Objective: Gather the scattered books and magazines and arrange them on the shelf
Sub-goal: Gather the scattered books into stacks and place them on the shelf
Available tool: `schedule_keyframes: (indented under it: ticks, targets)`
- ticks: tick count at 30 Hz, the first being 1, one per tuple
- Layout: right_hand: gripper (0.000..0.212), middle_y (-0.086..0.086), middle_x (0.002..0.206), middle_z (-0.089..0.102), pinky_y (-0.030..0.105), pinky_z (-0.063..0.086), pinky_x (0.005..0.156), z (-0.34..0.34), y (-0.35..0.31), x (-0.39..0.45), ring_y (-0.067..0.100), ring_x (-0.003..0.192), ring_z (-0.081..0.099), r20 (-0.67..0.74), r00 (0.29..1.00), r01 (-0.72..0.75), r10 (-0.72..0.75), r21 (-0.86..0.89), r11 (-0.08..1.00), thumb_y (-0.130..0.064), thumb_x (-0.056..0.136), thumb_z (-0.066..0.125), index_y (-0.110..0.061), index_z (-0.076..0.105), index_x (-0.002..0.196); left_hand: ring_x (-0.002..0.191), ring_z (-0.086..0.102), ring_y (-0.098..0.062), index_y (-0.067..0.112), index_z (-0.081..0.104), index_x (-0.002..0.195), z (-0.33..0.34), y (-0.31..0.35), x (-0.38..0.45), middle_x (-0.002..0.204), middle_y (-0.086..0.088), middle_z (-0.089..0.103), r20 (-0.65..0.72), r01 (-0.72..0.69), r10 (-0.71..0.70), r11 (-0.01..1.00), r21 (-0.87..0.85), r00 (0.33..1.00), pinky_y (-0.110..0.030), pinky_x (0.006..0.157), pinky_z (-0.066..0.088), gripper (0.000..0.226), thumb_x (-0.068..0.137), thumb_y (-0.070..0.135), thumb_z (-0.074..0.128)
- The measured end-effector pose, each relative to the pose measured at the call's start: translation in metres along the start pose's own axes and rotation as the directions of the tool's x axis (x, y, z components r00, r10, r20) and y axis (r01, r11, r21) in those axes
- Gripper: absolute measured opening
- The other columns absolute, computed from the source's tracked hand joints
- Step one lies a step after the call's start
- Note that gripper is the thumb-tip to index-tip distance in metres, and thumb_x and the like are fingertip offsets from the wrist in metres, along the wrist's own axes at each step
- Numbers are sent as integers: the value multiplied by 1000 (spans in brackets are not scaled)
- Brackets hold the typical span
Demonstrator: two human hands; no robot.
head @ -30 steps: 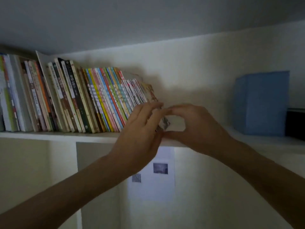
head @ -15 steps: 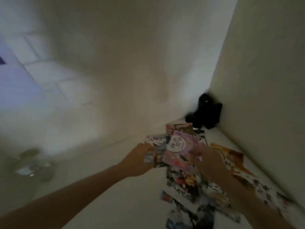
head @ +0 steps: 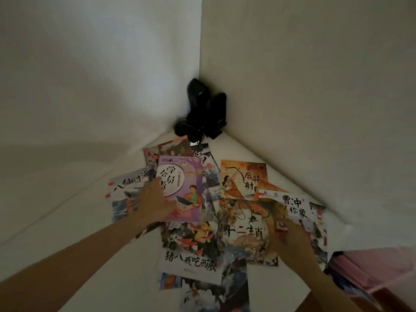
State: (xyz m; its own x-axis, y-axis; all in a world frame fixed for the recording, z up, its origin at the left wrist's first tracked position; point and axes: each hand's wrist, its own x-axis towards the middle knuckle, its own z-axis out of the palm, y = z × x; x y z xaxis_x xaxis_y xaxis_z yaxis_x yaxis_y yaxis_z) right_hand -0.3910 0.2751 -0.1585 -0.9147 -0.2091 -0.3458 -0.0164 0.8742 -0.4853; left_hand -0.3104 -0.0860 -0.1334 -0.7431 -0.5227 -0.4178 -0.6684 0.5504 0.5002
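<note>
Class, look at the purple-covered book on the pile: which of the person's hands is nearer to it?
Left. The left hand rests on the purple book at its left edge; the right hand lies apart, further right on other covers.

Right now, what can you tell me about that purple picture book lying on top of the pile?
The thin purple picture book lies flat and face up on the scattered books, slightly tilted. Its glossy cover shows a white circle with black Chinese characters and a seated figure in green. The left hand rests on its lower left edge, covering part of the circle.
</note>
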Motion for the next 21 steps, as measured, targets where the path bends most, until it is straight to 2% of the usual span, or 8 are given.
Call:
schedule_keyframes:
  ticks: [3, 7, 10, 13, 14, 16, 19, 21]
  targets:
    - [27, 0, 83, 58, 14, 37, 52, -1, -20, 0, 10, 60, 50, -22, 1000, 14, -14, 5, 1000, -34, 88, 59, -23, 53, 113, 138, 21, -38, 10, 15, 147, 1, 0, 21, 148, -20, 19, -11, 81, -81, 997, 20, 997, -46, 110, 28, 102, 73, 41, 78]
    - [44, 0, 117, 53, 22, 42, 80, 9, -53, -3, 16, 96, 54, -31, 995, 92, -91, 19, 996, -20, 88, 64, -24, 50, 130, 128, 29, -45, 7, 19, 143, 9, -6, 27, 140, -25, 21, -127, 96, -82, 990, 108, 989, -51, 102, 34, 114, 60, 50, 85]
    - [39, -4, 123, 54, 17, 36, 94, 28, -78, -3, 15, 113, 51, -72, 976, 204, -204, -12, 979, -20, 88, 64, -25, 54, 126, 126, 33, -46, 10, 15, 144, 10, -9, 33, 141, -27, 20, -105, 71, -77, 996, -59, 991, -50, 101, 38, 121, 55, 39, 91]
    - [32, -5, 117, 54, 7, 36, 83, 48, -109, -6, 13, 105, 56, -36, 959, 281, -281, -9, 960, -19, 90, 63, -21, 57, 121, 132, 37, -39, 10, 8, 148, 4, -17, 36, 145, -19, 36, -22, 48, -58, 949, -313, 998, -50, 106, 37, 135, 48, 32, 95]
    - [33, -4, 118, 53, 10, 37, 79, 55, -117, -6, 15, 104, 56, -13, 950, 313, -313, -3, 950, -19, 90, 63, -22, 56, 122, 128, 45, -34, 8, 13, 148, 1, -20, 34, 140, -13, 46, -25, 13, -23, 930, -368, 999, -44, 101, 44, 132, 47, 30, 95]
    - [32, -3, 116, 53, 12, 37, 77, 66, -131, -7, 18, 103, 55, 7, 932, 364, -364, -4, 932, -19, 91, 63, -20, 56, 122, 117, 54, -24, 7, 30, 141, -11, -26, 23, 128, -3, 55, -47, -18, 0, 927, -376, 999, -32, 87, 47, 101, 61, 22, 89]
    - [31, -1, 118, 56, 18, 42, 86, 76, -149, -8, 18, 110, 54, 20, 907, 420, -420, -10, 907, -18, 91, 61, -18, 57, 121, 110, 58, -27, 10, 46, 127, -34, -50, 2, 123, -7, 61, -56, -2, -15, 956, -295, 998, -31, 78, 48, 52, 82, 12, 72]
    - [32, 0, 119, 58, 21, 42, 88, 82, -162, -11, 18, 112, 55, 25, 889, 458, -457, -35, 888, -17, 90, 62, -18, 59, 122, 96, 62, -26, 13, 45, 115, -49, -82, -19, 111, -4, 62, -73, 30, -65, 915, -402, 995, -31, 65, 49, 37, 85, 10, 67]
